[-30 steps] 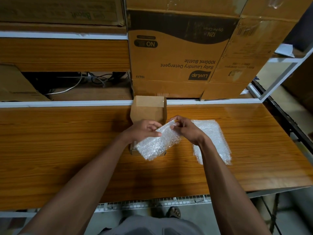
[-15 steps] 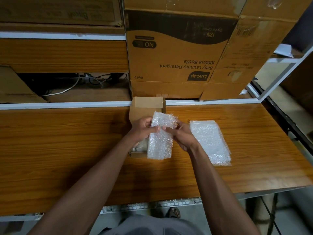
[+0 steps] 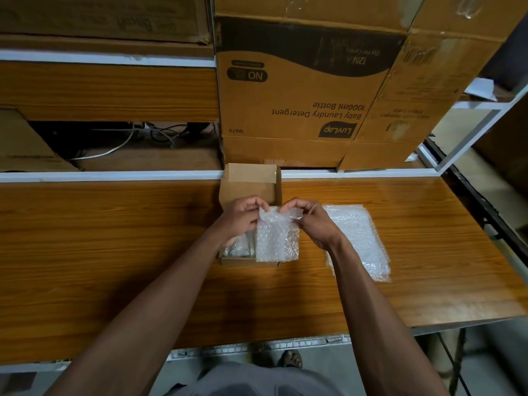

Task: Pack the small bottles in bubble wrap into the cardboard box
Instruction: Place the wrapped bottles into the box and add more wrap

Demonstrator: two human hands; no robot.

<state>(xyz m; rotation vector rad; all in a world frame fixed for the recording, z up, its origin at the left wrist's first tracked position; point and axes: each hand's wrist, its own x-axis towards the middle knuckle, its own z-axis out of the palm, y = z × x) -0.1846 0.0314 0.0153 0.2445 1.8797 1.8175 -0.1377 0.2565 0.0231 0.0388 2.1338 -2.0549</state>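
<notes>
Reaching over the wooden table [image 3: 114, 252], the left hand [image 3: 243, 221] and right hand [image 3: 314, 224] each pinch a top corner of a bubble-wrap pouch [image 3: 277, 238], which hangs upright over the small cardboard box [image 3: 251, 190]. Clear bottles [image 3: 238, 248] show inside the box's left part. Right of the box lies a stack of bubble-wrap sheets [image 3: 357, 241]. Behind the box stands a LuvLap detergent carton [image 3: 300, 95].

Bubble-wrap pouch [image 3: 276, 238] covers box [image 3: 249, 192] opening; bare tabletop [image 3: 114, 238] leftward.
</notes>
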